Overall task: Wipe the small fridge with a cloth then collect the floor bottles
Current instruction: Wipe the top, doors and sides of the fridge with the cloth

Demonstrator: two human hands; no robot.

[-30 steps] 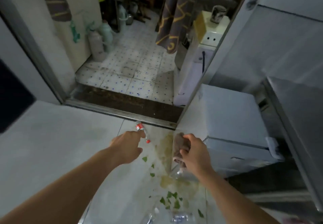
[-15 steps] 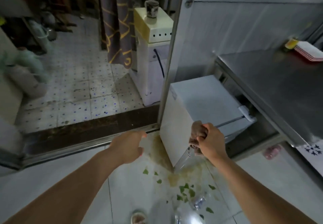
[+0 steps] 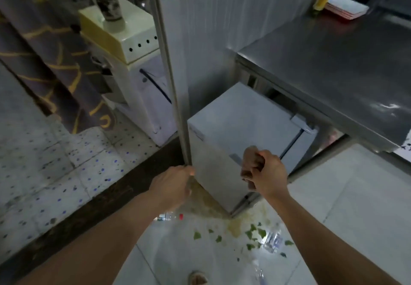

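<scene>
The small white fridge (image 3: 240, 124) stands on the floor under a steel counter. My right hand (image 3: 266, 173) is shut on a bunched brown cloth (image 3: 250, 162), held against the fridge's near top edge. My left hand (image 3: 172, 184) hovers by the fridge's left front corner, fingers curled, with nothing visible in it. A clear bottle with a red cap (image 3: 170, 216) lies on the floor below my left wrist. Another clear bottle (image 3: 272, 239) lies among green leaf bits to the right. A third (image 3: 259, 273) shows near the bottom edge.
A steel counter (image 3: 333, 71) overhangs the fridge on the right. A metal door frame post (image 3: 171, 73) rises just left of the fridge. Yellowish spill and green leaf scraps (image 3: 253, 233) cover the tiles in front. A dark threshold (image 3: 89, 207) leads to a tiled room.
The view has swung right and closer to the fridge. My right hand has carried the cloth up to the fridge's top edge. My left hand has moved beside the fridge's corner.
</scene>
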